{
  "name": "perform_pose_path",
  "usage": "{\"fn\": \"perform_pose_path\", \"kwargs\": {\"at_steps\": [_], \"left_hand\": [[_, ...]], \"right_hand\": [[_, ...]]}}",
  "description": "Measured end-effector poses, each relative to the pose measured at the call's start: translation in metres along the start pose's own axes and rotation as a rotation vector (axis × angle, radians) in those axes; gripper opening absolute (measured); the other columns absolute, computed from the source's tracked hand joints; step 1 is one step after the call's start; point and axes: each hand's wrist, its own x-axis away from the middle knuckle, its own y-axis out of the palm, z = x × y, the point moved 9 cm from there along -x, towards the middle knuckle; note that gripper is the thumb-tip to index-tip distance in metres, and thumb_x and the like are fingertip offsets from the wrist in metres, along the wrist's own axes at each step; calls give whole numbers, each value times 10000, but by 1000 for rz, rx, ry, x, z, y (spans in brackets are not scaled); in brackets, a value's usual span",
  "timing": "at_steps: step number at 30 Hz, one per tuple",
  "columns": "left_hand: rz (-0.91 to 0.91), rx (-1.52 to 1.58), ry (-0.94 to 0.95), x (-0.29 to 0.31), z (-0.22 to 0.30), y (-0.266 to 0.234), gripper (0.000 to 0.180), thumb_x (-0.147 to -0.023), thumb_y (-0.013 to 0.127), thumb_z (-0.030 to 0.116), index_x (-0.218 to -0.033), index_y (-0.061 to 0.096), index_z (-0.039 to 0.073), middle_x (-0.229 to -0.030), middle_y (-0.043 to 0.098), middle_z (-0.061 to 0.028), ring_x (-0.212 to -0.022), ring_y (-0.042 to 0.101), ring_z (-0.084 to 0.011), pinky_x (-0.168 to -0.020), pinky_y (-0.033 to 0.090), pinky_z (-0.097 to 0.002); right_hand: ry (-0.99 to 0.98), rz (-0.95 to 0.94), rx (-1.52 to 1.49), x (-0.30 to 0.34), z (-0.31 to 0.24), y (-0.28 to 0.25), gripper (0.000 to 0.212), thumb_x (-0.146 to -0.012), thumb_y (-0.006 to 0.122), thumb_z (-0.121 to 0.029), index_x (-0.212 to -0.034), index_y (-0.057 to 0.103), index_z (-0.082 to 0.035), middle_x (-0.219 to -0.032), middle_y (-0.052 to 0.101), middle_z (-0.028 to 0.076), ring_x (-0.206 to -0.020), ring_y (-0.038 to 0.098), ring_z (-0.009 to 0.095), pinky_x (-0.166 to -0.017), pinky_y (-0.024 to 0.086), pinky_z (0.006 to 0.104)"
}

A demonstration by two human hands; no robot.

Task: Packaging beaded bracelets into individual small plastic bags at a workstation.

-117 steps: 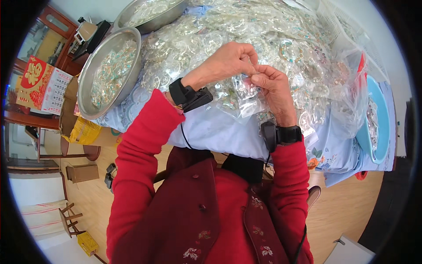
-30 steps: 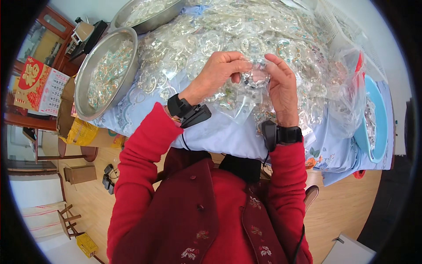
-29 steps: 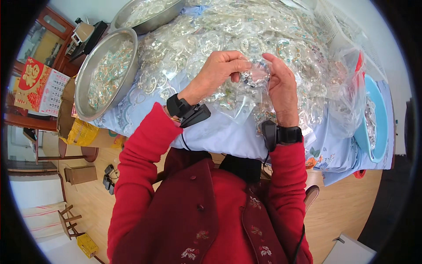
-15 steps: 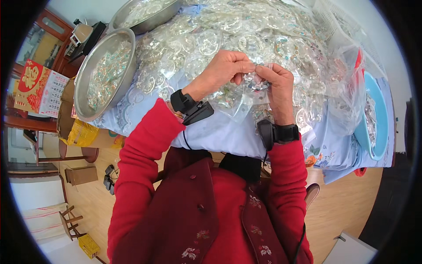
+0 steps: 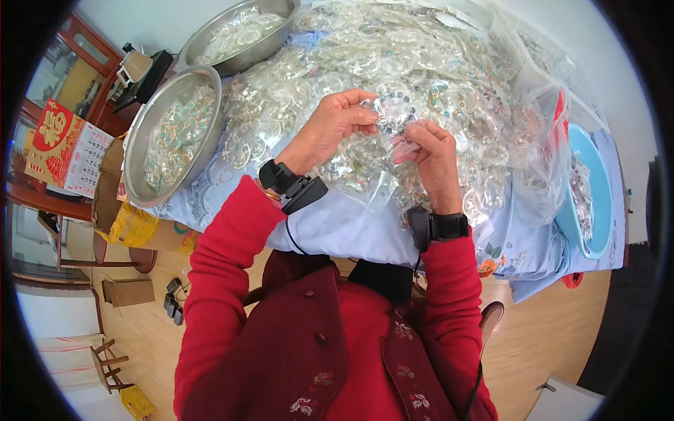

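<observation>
Between my hands is a round beaded bracelet [image 5: 394, 105] with dark and clear beads, above a heap of clear plastic bags [image 5: 330, 67]. My left hand [image 5: 330, 130] pinches its left side between thumb and fingers. On its lower right side, my right hand [image 5: 437, 158] is closed, thumb against fingers. Clear plastic shows around the bracelet, but I cannot tell whether it lies inside a bag. Many of the heaped bags hold bracelets or beaded jewellery. A clear bag [image 5: 375, 189] lies just below my hands, near the table's front edge.
Two metal basins [image 5: 133, 151] with bagged jewellery stand at the left. To the right are a blue plastic basin [image 5: 611, 203], a crumpled clear bag [image 5: 544, 172] and a white plastic basket [image 5: 540, 49]. A blue flowered cloth [image 5: 351, 224] covers the table.
My hands have drawn apart, the right one moving slightly down. The bracelet, bunched between my fingertips before, now shows as an open ring. The view has shifted slightly.
</observation>
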Motion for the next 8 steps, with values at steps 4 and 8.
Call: {"fn": "perform_pose_path", "kwargs": {"at_steps": [4,8], "left_hand": [[22,34,4,-3,3,-5,236,-825,571,64,-1046,565,-20,-819,611,-73,-729,594,-143,-707,482,-264],[1,122,-28,-7,2,-10,277,-831,564,74,-1089,544,-26,-828,609,-83,-752,602,-155,-730,483,-271]], "right_hand": [[-15,-12,33,-3,1,-2,148,-843,548,-86,-903,592,42,-783,637,115,-648,640,177,-521,539,273],[-23,-2,22,-6,5,-5,161,-837,568,-84,-932,579,45,-853,649,157,-649,648,198,-510,546,290]]}}
